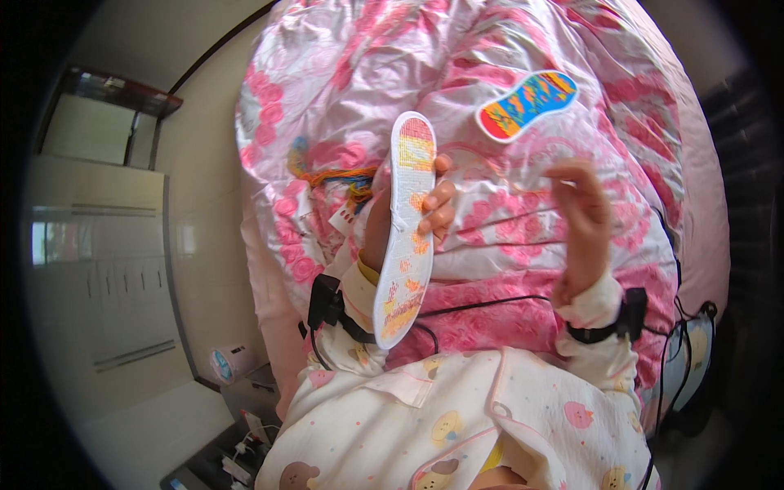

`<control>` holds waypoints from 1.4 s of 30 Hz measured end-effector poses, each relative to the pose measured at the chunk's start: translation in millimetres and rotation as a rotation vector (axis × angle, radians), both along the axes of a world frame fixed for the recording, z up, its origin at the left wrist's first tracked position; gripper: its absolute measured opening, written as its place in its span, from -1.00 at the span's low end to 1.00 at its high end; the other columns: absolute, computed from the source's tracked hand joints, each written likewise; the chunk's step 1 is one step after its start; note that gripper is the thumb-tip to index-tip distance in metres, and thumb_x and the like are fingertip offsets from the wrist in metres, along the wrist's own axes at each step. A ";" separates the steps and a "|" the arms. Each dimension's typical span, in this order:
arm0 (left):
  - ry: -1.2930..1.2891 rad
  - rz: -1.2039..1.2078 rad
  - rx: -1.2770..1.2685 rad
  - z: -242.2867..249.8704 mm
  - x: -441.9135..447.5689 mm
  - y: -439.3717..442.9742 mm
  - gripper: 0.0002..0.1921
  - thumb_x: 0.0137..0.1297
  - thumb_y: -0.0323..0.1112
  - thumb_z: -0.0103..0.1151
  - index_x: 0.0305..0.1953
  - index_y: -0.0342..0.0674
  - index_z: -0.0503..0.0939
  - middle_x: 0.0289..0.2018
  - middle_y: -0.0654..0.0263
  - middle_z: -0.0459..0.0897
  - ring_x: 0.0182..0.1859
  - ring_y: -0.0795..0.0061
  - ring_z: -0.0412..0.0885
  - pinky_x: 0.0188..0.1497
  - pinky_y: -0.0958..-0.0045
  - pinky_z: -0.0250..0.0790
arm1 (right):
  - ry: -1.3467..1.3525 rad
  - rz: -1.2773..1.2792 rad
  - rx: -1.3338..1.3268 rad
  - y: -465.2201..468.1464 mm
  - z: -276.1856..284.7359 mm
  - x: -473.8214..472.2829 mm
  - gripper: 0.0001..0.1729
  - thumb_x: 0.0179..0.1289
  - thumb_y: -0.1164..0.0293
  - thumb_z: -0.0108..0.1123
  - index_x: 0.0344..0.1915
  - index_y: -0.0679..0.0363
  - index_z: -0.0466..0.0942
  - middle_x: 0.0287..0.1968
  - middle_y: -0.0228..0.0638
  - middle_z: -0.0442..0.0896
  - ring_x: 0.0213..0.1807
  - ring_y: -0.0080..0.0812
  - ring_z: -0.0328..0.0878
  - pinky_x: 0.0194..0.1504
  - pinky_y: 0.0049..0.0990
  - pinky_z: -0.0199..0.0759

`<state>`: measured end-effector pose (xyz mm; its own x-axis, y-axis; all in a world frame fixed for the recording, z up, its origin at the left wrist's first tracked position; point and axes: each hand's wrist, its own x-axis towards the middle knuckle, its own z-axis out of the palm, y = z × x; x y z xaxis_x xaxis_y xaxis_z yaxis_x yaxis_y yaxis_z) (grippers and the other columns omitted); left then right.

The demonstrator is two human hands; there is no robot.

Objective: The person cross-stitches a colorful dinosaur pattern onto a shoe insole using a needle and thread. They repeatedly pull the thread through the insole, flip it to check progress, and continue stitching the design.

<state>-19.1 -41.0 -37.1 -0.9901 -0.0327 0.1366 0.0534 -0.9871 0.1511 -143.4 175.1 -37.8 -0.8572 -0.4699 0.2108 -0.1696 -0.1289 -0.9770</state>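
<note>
My left hand (pixel 438 205) grips a long white insole (pixel 407 239) from behind, with fingertips curled over its right edge. Red, yellow and orange stitches cover its upper end, and scattered patches run down to the lower end. My right hand (pixel 579 196) is raised to the right of the insole, apart from it, its fingers bent and pointing left. Blur hides whether anything sits between those fingertips. A thin orange thread (pixel 508 184) curves across the bedding from near the insole towards the right hand. Farther up lies a second insole (pixel 528 105), covered in blue, orange and red stitching.
Bundles of coloured embroidery thread (pixel 340 177) and a small printed card (pixel 343 219) lie left of my left hand. Pink floral bedding (pixel 490 245) is rumpled beneath everything. A black cable (pixel 484 304) crosses in front of me. At lower left are a white round container (pixel 233 362) and plugged-in chargers (pixel 237 462).
</note>
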 end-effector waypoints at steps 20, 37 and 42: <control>-0.030 -0.150 0.129 3.0 -7.4 38.9 -0.40 0.50 0.02 -0.05 0.32 -0.35 0.26 -0.31 0.18 0.40 -0.39 0.49 0.35 -0.34 0.60 0.29 | 0.263 0.001 0.047 -42.4 26.9 26.9 -0.77 0.23 0.66 0.25 -0.15 0.17 0.68 -0.31 -0.36 0.55 -0.30 -0.51 0.50 -0.26 -0.55 0.38; -0.148 -0.079 -0.120 8.8 -4.5 41.8 -0.40 0.50 0.00 -0.03 0.36 -0.30 0.24 -0.27 0.28 0.44 -0.43 0.59 0.37 -0.41 0.63 0.30 | 0.399 -0.037 0.121 -33.9 25.9 24.5 -0.72 0.17 0.72 0.23 -0.14 0.19 0.66 -0.25 -0.31 0.55 -0.26 -0.44 0.57 -0.24 -0.54 0.45; -0.314 0.261 -0.762 25.8 -9.6 51.2 -0.51 0.46 -0.39 0.09 0.36 -0.17 0.28 0.10 0.32 0.47 -0.07 0.71 0.53 -0.03 0.65 0.41 | 0.125 0.060 0.029 -32.8 12.5 17.3 -0.78 0.24 0.63 0.25 -0.11 0.22 0.64 -0.26 -0.37 0.53 -0.24 -0.53 0.55 -0.19 -0.58 0.43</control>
<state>-28.6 10.3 -11.2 -0.9591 -0.2755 -0.0647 0.1097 -0.5727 0.8124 -126.1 142.4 -25.4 -0.7953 -0.5266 0.3002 -0.2835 -0.1145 -0.9521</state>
